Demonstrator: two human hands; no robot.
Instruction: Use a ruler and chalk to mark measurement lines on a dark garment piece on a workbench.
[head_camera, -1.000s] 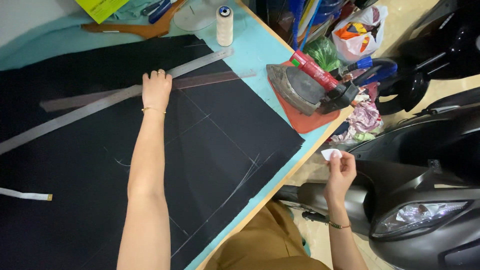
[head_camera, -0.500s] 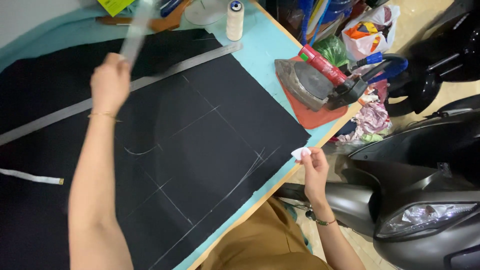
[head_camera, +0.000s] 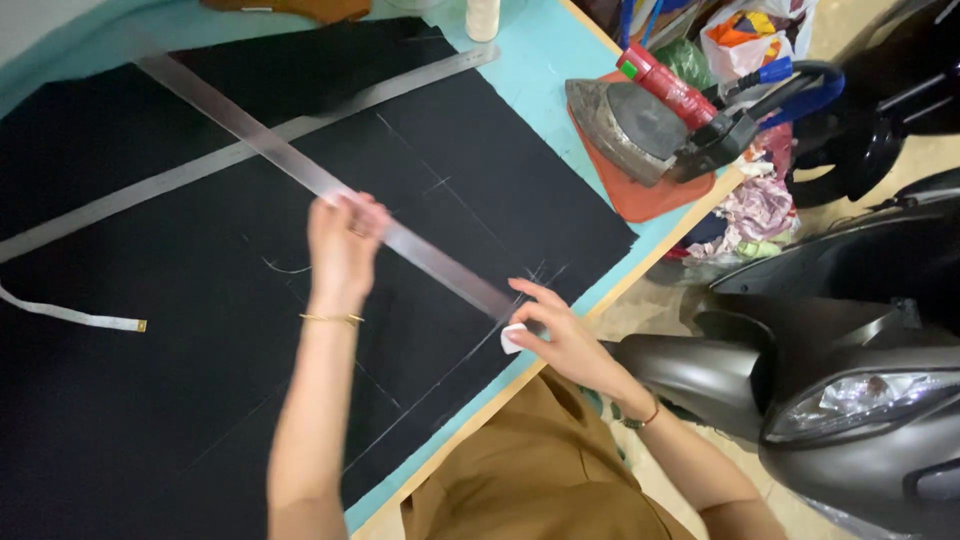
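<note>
The left hand (head_camera: 343, 240) has its fingers closed on a clear ruler (head_camera: 300, 165) slanting across black cloth (head_camera: 180, 400); the right hand (head_camera: 560, 335) pinches white chalk (head_camera: 512, 338) by the table's (head_camera: 540, 60) near edge

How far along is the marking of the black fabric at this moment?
Done: several chalk lines already cross the black fabric. In hand: the left hand lays a clear ruler slantwise across the cloth, and the right hand holds white chalk at its lower end. Left: no line shows along this ruler yet; the fabric looks uncut.
</note>
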